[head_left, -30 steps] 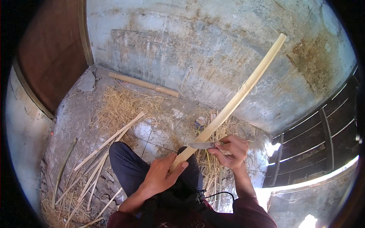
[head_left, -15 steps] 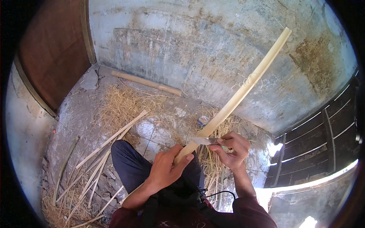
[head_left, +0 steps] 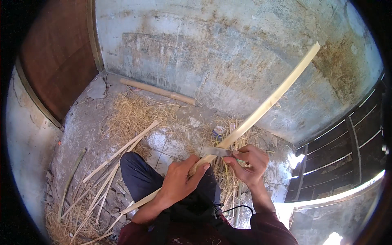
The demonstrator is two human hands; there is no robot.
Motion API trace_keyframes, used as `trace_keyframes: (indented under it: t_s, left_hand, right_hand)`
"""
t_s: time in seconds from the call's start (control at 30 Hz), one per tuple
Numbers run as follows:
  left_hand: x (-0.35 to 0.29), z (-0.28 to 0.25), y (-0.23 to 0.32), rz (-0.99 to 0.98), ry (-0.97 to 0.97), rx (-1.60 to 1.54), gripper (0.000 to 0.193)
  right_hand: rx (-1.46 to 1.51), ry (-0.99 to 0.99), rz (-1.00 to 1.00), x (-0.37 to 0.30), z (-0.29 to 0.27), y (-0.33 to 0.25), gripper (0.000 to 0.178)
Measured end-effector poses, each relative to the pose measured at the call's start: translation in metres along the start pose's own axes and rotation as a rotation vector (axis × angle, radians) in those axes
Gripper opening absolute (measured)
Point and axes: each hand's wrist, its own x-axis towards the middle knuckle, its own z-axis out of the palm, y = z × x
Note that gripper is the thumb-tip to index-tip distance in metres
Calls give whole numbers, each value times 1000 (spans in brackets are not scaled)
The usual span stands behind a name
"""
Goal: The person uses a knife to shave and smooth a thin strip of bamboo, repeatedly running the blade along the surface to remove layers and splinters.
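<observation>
A long pale bamboo strip (head_left: pixel 267 104) slants from under my left forearm up to the far right, in front of the wall. My left hand (head_left: pixel 181 179) is closed around its lower part, thumb lying along the near side. In my right hand (head_left: pixel 250 164) I grip a knife by its handle, which the fingers mostly hide. The knife's blade (head_left: pixel 217 151) lies across the strip just beyond my left fingertips, touching it. A small curl of shaving clings to the strip's edge farther up.
Several split bamboo strips (head_left: pixel 107 176) lie on the floor at the left. Piles of shavings (head_left: pixel 136 113) spread across the floor ahead. A bamboo pole (head_left: pixel 157 91) rests along the stained wall (head_left: pixel 171 53). A brown door (head_left: pixel 55 49) stands at far left, dark slats (head_left: pixel 332 153) at right.
The strip has turned and its far end sits lower and farther right. Its lower tail now shows past my left forearm. The curled shavings on it have mostly gone from sight.
</observation>
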Motion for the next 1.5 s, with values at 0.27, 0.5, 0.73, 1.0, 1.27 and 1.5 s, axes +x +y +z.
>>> trace_keyframes:
  t_s: [0.27, 0.5, 0.73, 1.0, 1.27, 1.5]
  left_hand:
    - [4, -1, 17, -33, 12, 60, 23]
    - [-2, 9, 13, 60, 83, 120, 27]
    - [-6, 12, 18, 73, 112, 134, 29]
    - [-6, 12, 17, 58, 126, 143, 27]
    - [-7, 11, 17, 60, 123, 141, 28]
    - [-7, 12, 17, 68, 120, 154, 29]
  right_hand:
    - [-73, -13, 1, 0, -8, -11, 32]
    - [-88, 29, -23, -1, -3, -18, 32]
    - [-143, 51, -45, 1, -6, -20, 33]
    - [-177, 93, -73, 5, -3, -19, 33]
    - [-174, 114, -74, 5, -4, -14, 33]
    - [-216, 138, -71, 4, -4, -11, 34]
